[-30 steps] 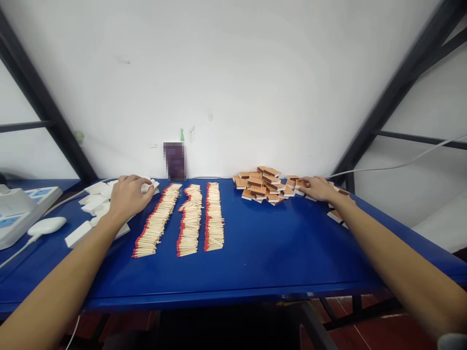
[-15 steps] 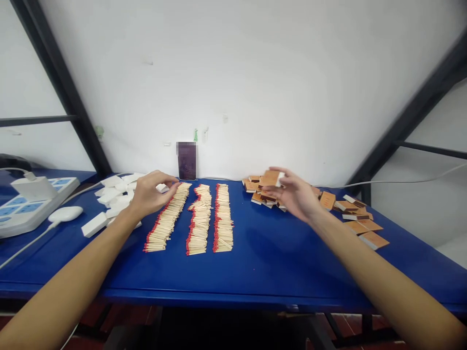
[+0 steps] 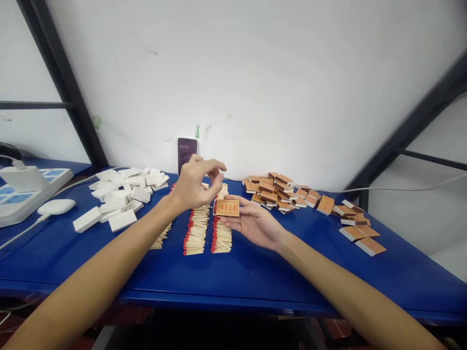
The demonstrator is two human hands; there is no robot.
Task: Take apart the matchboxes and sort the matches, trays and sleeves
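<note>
My right hand (image 3: 257, 223) holds an orange matchbox (image 3: 229, 208) between thumb and fingers, its printed face toward me, above the right-hand row of matches (image 3: 221, 240). Just above and left of the box hovers my left hand (image 3: 200, 182), closed with thumb and forefinger curled close together. Whatever is between those fingertips, if anything, is too small to make out. Below it runs a middle row of red-tipped matches (image 3: 196, 236). My left forearm hides much of the left row of matches (image 3: 160, 240).
White matchbox trays (image 3: 122, 219) lie heaped at left, near a power strip (image 3: 58, 182) and a white charger (image 3: 56, 207). Orange matchboxes (image 3: 270, 196) are piled at back right, with more (image 3: 370, 246) farther right. A phone (image 3: 187, 149) leans on the wall.
My right hand has brought the matchbox left, from the pile to over the match rows. My left hand has left the far end of the left row and moved right, toward the box.
</note>
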